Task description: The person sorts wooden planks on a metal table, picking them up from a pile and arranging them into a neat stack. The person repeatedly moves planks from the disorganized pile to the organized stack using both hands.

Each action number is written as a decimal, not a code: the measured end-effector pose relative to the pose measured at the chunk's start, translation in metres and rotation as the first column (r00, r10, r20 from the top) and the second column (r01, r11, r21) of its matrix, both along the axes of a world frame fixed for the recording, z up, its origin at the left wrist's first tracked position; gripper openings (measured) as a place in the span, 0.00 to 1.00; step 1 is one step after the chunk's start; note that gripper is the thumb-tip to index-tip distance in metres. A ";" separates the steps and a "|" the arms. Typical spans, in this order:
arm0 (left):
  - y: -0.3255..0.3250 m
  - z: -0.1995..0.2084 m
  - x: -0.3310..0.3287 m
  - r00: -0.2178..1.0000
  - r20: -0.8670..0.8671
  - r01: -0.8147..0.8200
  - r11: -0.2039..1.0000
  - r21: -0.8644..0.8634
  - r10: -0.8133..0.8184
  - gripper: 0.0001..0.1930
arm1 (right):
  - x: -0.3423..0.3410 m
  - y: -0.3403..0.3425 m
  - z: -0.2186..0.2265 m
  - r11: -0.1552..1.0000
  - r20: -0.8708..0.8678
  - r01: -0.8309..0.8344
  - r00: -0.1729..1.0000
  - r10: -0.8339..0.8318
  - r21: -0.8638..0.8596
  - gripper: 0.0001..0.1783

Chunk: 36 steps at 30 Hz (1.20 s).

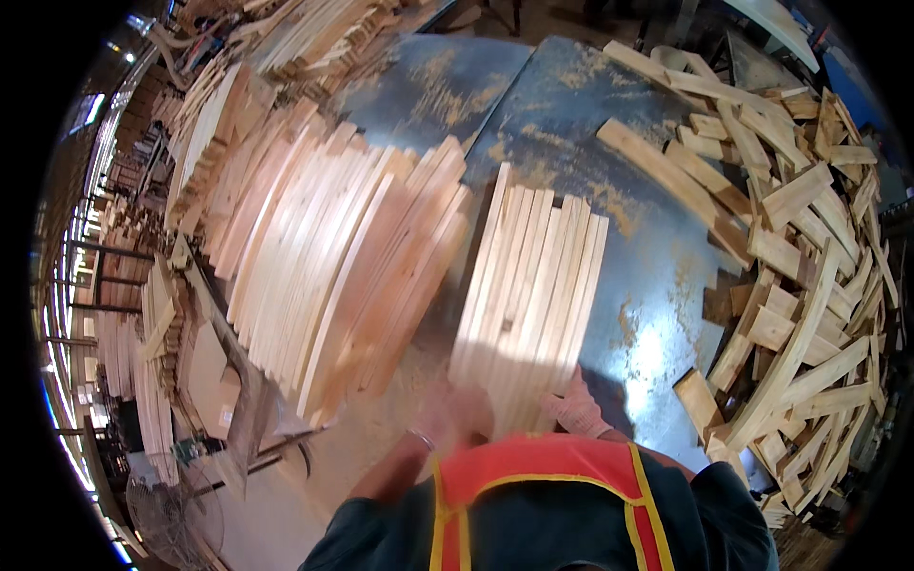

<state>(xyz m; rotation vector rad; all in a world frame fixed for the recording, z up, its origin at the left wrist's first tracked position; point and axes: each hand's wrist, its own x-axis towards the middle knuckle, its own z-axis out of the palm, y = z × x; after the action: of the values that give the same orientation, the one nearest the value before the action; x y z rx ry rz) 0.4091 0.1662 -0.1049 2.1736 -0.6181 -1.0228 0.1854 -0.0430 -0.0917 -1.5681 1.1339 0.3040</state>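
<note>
A row of pale wooden slats (531, 276) lies side by side in front of me, long ends pointing away, one at its left edge reaching farther than the others. My left hand (455, 411), smeared by motion, is at the near left side of this row; its fingers do not show clearly. At the near right side my right hand (579, 411) grips the edge slats, fingers along the outer side and thumb toward the top. The near ends of the slats run down to my red vest (538, 464), which hides part of them.
To the left lies a larger layer of long slats (319, 257), with more stacked lumber (319, 43) beyond. Sawdust dots the dark metal tabletop (657, 276). A jumbled heap of short offcuts (800, 305) fills the right. A fan (176, 519) stands at the lower left.
</note>
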 end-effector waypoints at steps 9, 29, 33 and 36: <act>-0.240 0.070 0.129 0.957 -0.289 -0.097 0.955 -0.280 0.013 0.32 | 0.106 -0.212 0.090 0.965 0.558 0.257 0.809 -0.187 -0.049 0.48; -0.498 0.005 0.637 0.948 0.040 0.312 0.949 0.047 -0.314 0.16 | 0.498 -0.388 -0.020 0.998 0.597 0.040 0.800 -0.060 0.047 0.60; -0.522 0.022 0.606 0.790 0.375 0.409 0.873 0.266 -0.484 0.26 | 0.386 -0.367 -0.011 0.940 0.486 0.254 0.866 -0.116 -0.228 0.52; -0.510 0.086 0.526 0.464 0.736 0.401 0.858 0.322 -0.493 0.37 | 0.264 -0.337 0.011 0.513 0.111 0.140 0.990 -0.087 -0.847 0.45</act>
<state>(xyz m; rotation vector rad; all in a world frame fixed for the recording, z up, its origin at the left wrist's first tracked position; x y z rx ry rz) 0.9346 -0.3442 -0.0192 2.5858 -1.6771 -0.1840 0.4492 -0.3798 -0.0811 -2.3228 1.4378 -0.5009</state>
